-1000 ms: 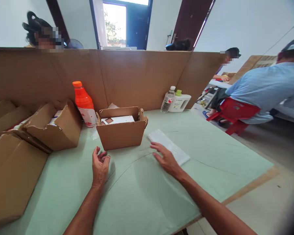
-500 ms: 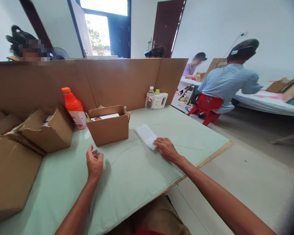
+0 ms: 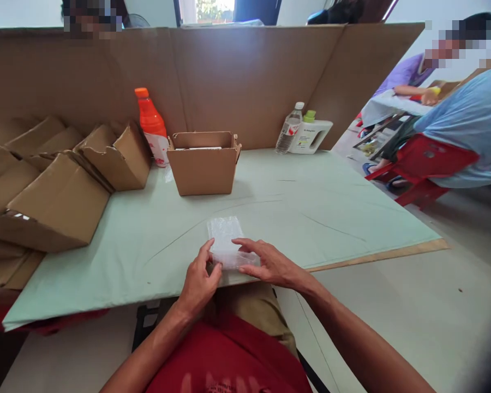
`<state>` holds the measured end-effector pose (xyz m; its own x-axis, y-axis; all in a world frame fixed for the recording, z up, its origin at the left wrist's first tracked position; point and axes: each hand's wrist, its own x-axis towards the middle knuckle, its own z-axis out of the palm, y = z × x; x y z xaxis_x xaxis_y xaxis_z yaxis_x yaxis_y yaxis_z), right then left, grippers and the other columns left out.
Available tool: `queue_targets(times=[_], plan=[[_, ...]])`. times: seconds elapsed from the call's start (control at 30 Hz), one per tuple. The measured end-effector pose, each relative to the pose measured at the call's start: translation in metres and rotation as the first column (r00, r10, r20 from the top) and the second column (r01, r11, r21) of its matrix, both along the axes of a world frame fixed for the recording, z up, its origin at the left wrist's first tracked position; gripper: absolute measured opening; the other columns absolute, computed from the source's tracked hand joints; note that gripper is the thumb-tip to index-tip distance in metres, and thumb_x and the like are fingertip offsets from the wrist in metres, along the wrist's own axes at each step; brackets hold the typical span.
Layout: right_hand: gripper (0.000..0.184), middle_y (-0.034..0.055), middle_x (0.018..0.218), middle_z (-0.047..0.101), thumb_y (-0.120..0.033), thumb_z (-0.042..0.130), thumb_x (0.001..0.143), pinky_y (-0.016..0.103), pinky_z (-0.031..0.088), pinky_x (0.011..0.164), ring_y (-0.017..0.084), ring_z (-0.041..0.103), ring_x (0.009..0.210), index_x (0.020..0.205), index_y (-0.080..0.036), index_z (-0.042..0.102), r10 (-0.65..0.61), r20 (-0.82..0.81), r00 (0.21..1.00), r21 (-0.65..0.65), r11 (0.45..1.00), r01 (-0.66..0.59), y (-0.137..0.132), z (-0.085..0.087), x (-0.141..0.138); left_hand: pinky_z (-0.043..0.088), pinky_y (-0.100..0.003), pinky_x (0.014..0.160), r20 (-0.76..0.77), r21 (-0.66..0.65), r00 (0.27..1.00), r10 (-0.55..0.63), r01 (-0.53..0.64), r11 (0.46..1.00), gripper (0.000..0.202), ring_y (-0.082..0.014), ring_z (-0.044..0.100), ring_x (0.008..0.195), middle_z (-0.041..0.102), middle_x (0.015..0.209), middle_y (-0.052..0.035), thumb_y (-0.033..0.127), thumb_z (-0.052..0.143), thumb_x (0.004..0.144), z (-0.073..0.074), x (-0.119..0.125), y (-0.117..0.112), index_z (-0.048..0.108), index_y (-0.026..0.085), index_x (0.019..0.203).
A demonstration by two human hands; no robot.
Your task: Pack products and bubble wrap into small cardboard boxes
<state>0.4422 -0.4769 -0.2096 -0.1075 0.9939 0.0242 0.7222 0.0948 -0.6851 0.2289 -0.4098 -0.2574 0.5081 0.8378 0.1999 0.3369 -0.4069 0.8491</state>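
Note:
A flat white bubble-wrap bag [image 3: 225,228] lies near the table's front edge, its near end a clear, slightly raised flap. At the left side of that flap is my left hand [image 3: 200,278], thumb and forefinger curved about the plastic. From the right, my right hand [image 3: 272,263] holds the other side, thumb low on the flap and forefinger stretched over the bag. Whatever may be inside the bag cannot be made out.
Beyond the bag stands an open cardboard box [image 3: 204,172]. Several open boxes [image 3: 61,202] crowd the left side. An orange bottle [image 3: 152,128], a clear bottle [image 3: 289,131] and a white jug [image 3: 313,136] stand by the cardboard screen [image 3: 249,82]. Other people sit beyond and at right.
The bag has come toward me and turned, now lying near the table edge. My left hand has moved from beside the box to the bag. The view has tilted down.

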Motion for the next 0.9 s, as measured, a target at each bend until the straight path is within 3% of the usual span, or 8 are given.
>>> queue_targets(times=[0.17, 0.27, 0.37, 0.43, 0.6, 0.67, 0.77, 0.9], plan=[[0.046, 0.001, 0.078, 0.069, -0.033, 0.059, 0.091, 0.029, 0.048, 0.062, 0.017, 0.06, 0.065, 0.134, -0.017, 0.059, -0.266, -0.047, 0.963, 0.074, 0.96, 0.269, 0.012, -0.039, 0.002, 0.045, -0.027, 0.068, -0.074, -0.107, 0.995, 0.061, -0.069, 0.992, 0.056, -0.0146, 0.057, 0.067, 0.062, 0.076, 0.0027, 0.025, 0.053, 0.085, 0.0, 0.006, 0.013, 0.048, 0.014, 0.14], [0.039, 0.0063, 0.092, 0.073, -0.033, 0.059, 0.092, 0.035, 0.053, 0.072, 0.019, 0.065, 0.072, 0.128, -0.017, 0.062, -0.352, -0.012, 0.936, 0.314, 0.887, 0.338, 0.009, -0.048, 0.0, 0.043, -0.026, 0.066, -0.157, -0.085, 0.984, 0.082, -0.096, 0.992, 0.055, -0.0146, 0.057, 0.064, 0.062, 0.074, 0.0034, 0.022, 0.052, 0.083, -0.004, 0.009, 0.019, 0.051, 0.017, 0.138], [0.028, 0.0104, 0.109, 0.073, -0.028, 0.06, 0.094, 0.04, 0.052, 0.084, 0.024, 0.068, 0.092, 0.121, -0.022, 0.064, -0.349, 0.093, 0.932, 0.568, 0.788, 0.238, -0.007, -0.042, -0.002, 0.043, -0.027, 0.066, -0.206, -0.06, 0.973, 0.107, -0.122, 0.991, 0.055, -0.0148, 0.058, 0.064, 0.064, 0.076, 0.0028, 0.02, 0.051, 0.083, -0.006, 0.012, 0.02, 0.052, 0.018, 0.137], [0.029, 0.0113, 0.117, 0.072, -0.02, 0.06, 0.093, 0.041, 0.05, 0.089, 0.026, 0.066, 0.107, 0.121, -0.023, 0.063, -0.261, 0.21, 0.942, 0.619, 0.781, 0.078, -0.017, -0.036, -0.002, 0.044, -0.028, 0.067, -0.226, -0.04, 0.967, 0.116, -0.128, 0.991, 0.054, -0.0149, 0.059, 0.064, 0.066, 0.078, 0.0017, 0.02, 0.05, 0.083, -0.005, 0.014, 0.019, 0.052, 0.017, 0.138], [0.04, 0.0116, 0.132, 0.068, -0.01, 0.052, 0.092, 0.046, 0.045, 0.098, 0.029, 0.058, 0.127, 0.129, -0.02, 0.06, 0.01, 0.432, 0.902, 0.456, 0.86, -0.228, -0.009, -0.039, 0.003, 0.05, -0.03, 0.07, -0.228, -0.002, 0.968, 0.108, -0.112, 0.994, 0.053, -0.0168, 0.063, 0.069, 0.068, 0.082, -0.0016, 0.019, 0.049, 0.086, 0.0, 0.011, 0.012, 0.051, 0.016, 0.139], [0.038, 0.0104, 0.126, 0.072, -0.009, 0.051, 0.093, 0.045, 0.046, 0.096, 0.028, 0.062, 0.122, 0.128, -0.02, 0.06, 0.052, 0.414, 0.909, 0.456, 0.852, -0.256, 0.001, -0.045, 0.007, 0.053, -0.036, 0.085, -0.161, 0.124, 0.979, 0.121, -0.102, 0.987, 0.05, -0.0225, 0.067, 0.094, 0.07, 0.106, -0.011, 0.023, 0.054, 0.087, 0.003, 0.005, 0.008, 0.052, 0.015, 0.137], [0.037, 0.0079, 0.116, 0.075, -0.012, 0.051, 0.096, 0.042, 0.051, 0.089, 0.025, 0.068, 0.109, 0.129, -0.025, 0.061, 0.096, 0.31, 0.946, 0.468, 0.851, -0.24, 0.014, -0.045, 0.012, 0.045, -0.05, 0.106, -0.082, 0.372, 0.996, 0.041, -0.007, 0.928, 0.059, -0.0339, 0.051, 0.132, 0.051, 0.145, -0.022, 0.029, 0.064, 0.083, 0.007, -0.005, 0.003, 0.049, 0.015, 0.139], [0.031, 0.0046, 0.108, 0.076, -0.024, 0.053, 0.098, 0.036, 0.059, 0.079, 0.022, 0.073, 0.095, 0.126, -0.031, 0.064, 0.155, 0.071, 0.985, 0.264, 0.95, -0.169, 0.022, -0.035, 0.014, 0.051, -0.045, 0.096, -0.072, 0.298, 0.992, -0.101, 0.118, 0.947, 0.053, -0.0259, 0.066, 0.106, 0.07, 0.116, -0.0125, 0.016, 0.056, 0.087, 0.009, -0.013, 0.001, 0.049, 0.019, 0.139]])
